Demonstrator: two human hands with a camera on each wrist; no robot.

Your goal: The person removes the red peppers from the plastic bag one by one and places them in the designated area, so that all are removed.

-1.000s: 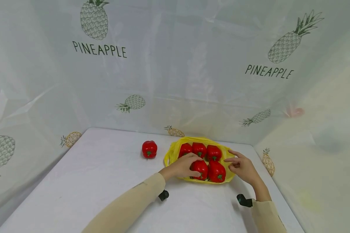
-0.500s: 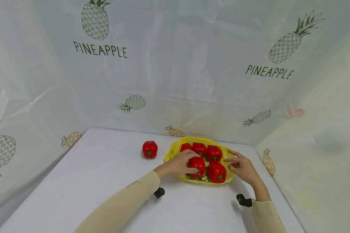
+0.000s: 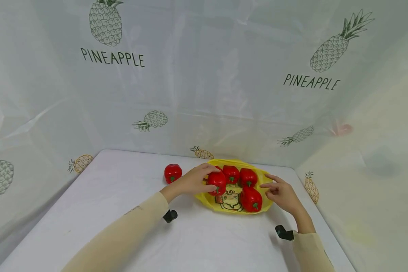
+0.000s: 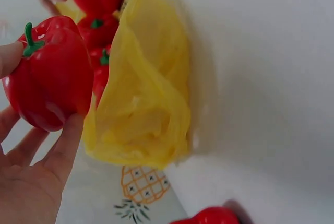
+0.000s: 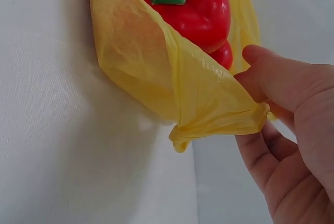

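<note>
Left grip [image 3: 193, 181]: fingers and thumb curved around the held pepper [image 3: 218, 180], spread to suit its width, with firm hold on both sides. Visible in the left wrist view with thumb tip just beside the green stem and fingertips against the opposite side.

Held pepper: red, glossy, stem turned toward the person. Located over the left end of the mouth of the yellow bag [image 4: 151, 78] as seen from the head (contact with the bag beneath: cannot tell).

Right grip [image 3: 282, 194]: stationed at the right end of the bag, index finger extended along the rim, thumb set apart from the other fingers. Shown in the right wrist view with a gathered edge of yellow film held between thumb and fingers (exact pinch point partly hidden).

Inside the bag: two rear peppers [image 3: 231, 173], side by side, and one front pepper [image 3: 251, 199], near the right end. Between these and the held pepper, a printed drawing [image 3: 231, 201] with lettering.

Outside the bag: one loose pepper [image 3: 173, 173], resting on the white table [image 3: 224, 241], left of the bag and near the left forearm. Behind the table: a pale sheet [image 3: 204, 75] printed with pineapples.
</note>
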